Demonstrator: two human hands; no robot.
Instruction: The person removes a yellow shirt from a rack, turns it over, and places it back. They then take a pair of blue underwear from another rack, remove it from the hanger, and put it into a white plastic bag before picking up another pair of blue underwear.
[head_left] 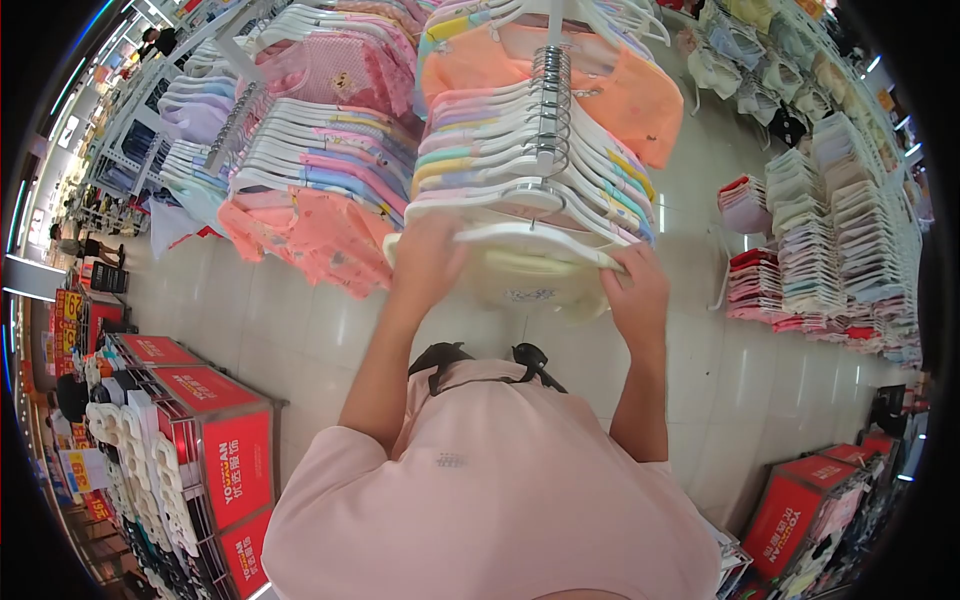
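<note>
A pale yellow top [525,285] with a small grey print hangs at the front of the middle rack on a white hanger [540,236]. My right hand [638,288] pinches this top's shoulder at the hanger's right end. At the opposite end is my left hand [430,258], smeared by motion; it is beside the top's left shoulder, and its fingers cannot be made out. Behind the front hanger, several pastel garments [490,150] hang in a close row from a metal rail. An orange top [640,100] faces forward farther back.
To the left, another rack carries a coral patterned garment [305,235] and a pink top [345,75]. Bras and folded-looking underwear [805,240] hang on the right wall. Red-sided display bins [235,460] stand lower left, with another red bin [790,510] lower right. Glossy tiled floor [690,370] lies between.
</note>
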